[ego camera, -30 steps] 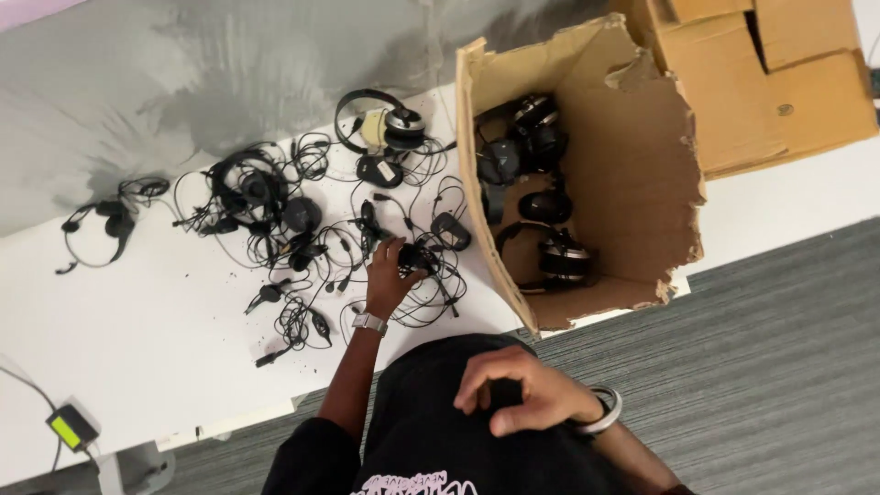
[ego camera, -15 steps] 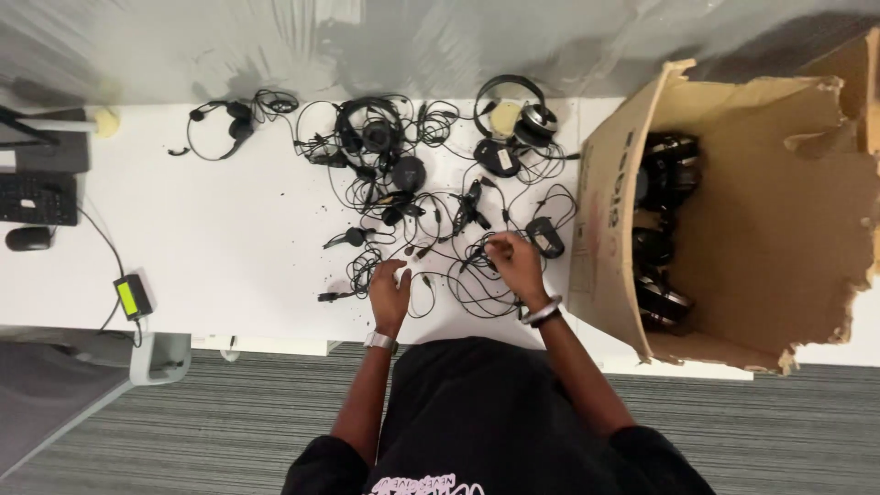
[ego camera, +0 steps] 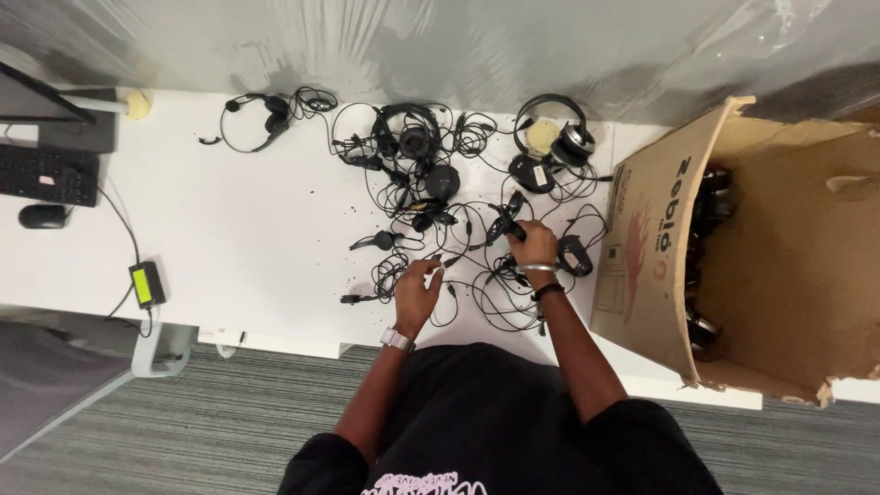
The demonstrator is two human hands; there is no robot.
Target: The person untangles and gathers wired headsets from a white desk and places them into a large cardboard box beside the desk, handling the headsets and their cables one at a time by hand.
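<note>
1. tangled heap of black wired headsets and thin black cables [ego camera: 449,220], lying on the white desk [ego camera: 238,238] between a lone black headset [ego camera: 261,119] to the left and the torn brown cardboard box [ego camera: 660,247] to the right.
2. the right hand [ego camera: 533,246] is closed around a small black headset part [ego camera: 510,226] at the right side of the heap, its cable trailing down into the loops below.
3. the left hand [ego camera: 420,291] sits at the near edge of the heap, fingers pinched narrow on a thin black cable [ego camera: 451,264]; how firm the grip is i cannot tell.
4. by my judgement the step in hand is separating one headset from the knot: both hands work the same cluster of loops.
5. the next move seems to call for following that one cable through the loops and lifting it free without dragging its neighbours.
6. the box, open toward the desk, holds more black headsets [ego camera: 710,197] along its inner wall; a silver-and-black headphone with a pale ear pad [ego camera: 561,137] lies at the far edge of the heap.
7. at the far left sit a black keyboard [ego camera: 46,174], a black mouse [ego camera: 41,216] and a small device with a green screen [ego camera: 145,283].
</note>
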